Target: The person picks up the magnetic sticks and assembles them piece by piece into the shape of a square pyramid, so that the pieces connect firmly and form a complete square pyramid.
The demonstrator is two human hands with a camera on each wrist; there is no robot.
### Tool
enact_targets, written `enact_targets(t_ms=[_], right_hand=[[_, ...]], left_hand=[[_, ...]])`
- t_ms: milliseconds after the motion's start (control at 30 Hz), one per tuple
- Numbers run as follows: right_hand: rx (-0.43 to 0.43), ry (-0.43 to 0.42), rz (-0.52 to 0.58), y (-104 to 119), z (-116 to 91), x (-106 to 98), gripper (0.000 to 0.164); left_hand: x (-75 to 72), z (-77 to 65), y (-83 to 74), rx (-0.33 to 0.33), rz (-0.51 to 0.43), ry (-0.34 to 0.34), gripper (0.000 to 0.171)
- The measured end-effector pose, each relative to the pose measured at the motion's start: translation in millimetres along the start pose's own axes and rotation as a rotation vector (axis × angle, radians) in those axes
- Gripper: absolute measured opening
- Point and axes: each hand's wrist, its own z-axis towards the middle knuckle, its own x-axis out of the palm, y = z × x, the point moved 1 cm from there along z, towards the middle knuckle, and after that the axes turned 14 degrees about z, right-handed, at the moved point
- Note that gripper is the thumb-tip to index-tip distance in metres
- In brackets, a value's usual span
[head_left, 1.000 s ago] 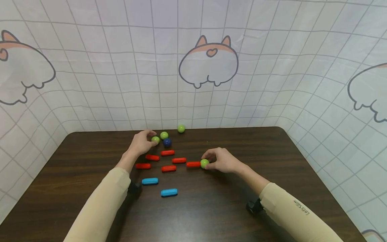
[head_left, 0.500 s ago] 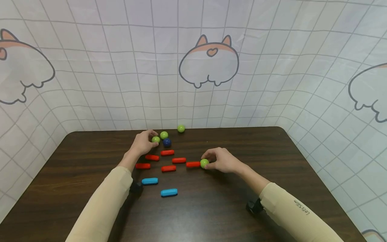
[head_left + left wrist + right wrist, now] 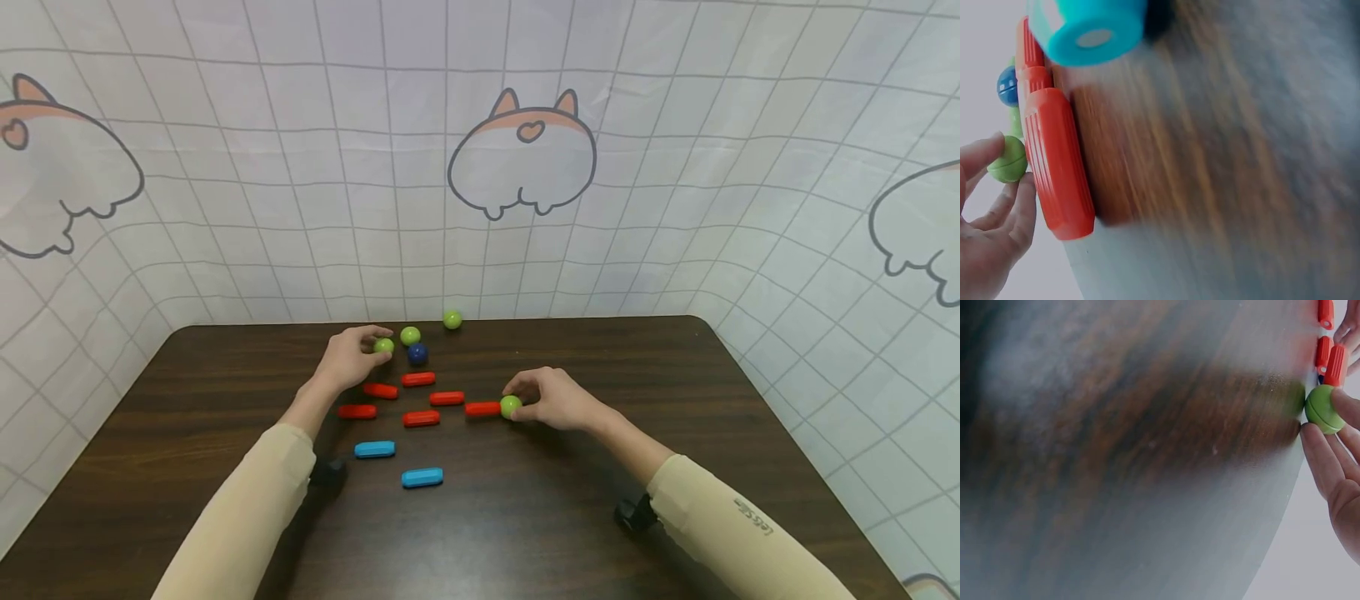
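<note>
At the far left of the table my left hand [image 3: 347,358] pinches a green ball [image 3: 384,346]; the left wrist view has this green ball [image 3: 1007,159] between thumb and fingers. A dark blue ball [image 3: 417,353] and another green ball [image 3: 410,336] lie just right of it. My right hand [image 3: 558,400] pinches a different green ball [image 3: 510,407] at the right end of a red rod [image 3: 482,409]. In the right wrist view that red rod [image 3: 1335,365] meets the green ball [image 3: 1322,411].
Several loose red rods [image 3: 422,418] lie between the hands. Two blue rods [image 3: 422,477] are nearer the front. One more green ball [image 3: 452,319] sits at the back edge of the dark wooden table [image 3: 600,358], before a white grid-patterned cloth [image 3: 300,167].
My left hand has shifted slightly left with its green ball, widening the gap to the neighbouring balls. My right hand stays in place at the red rod's end.
</note>
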Motion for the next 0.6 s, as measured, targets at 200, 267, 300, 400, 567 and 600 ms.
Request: enact_targets(t_ms=[200, 267, 300, 400, 567, 600], right_hand=[[0.009, -0.001, 0.002, 0, -2, -1, 0.025], [0.010, -0.002, 0.000, 0, -2, -1, 0.026], [0.011, -0.001, -0.002, 0, -2, -1, 0.026], [0.011, 0.000, -0.006, 1, -2, -1, 0.026], [0.008, -0.001, -0.010, 0, -3, -1, 0.026], [0.007, -0.001, -0.009, 0, -3, -1, 0.026]], left_hand=[[-4.5, -8.2, 3.0, 0.022, -0.025, -0.019, 0.039], [-6.1, -10.2, 3.7, 0.025, -0.032, -0.025, 0.040], [-6.9, -11.4, 3.9, 0.027, -0.034, -0.029, 0.039], [-9.5, -15.5, 3.9, 0.032, -0.039, -0.043, 0.039], [-12.6, -24.4, -1.0, 0.069, -0.066, -0.075, 0.041], [-13.0, -26.5, -2.6, 0.080, -0.070, -0.078, 0.041]])
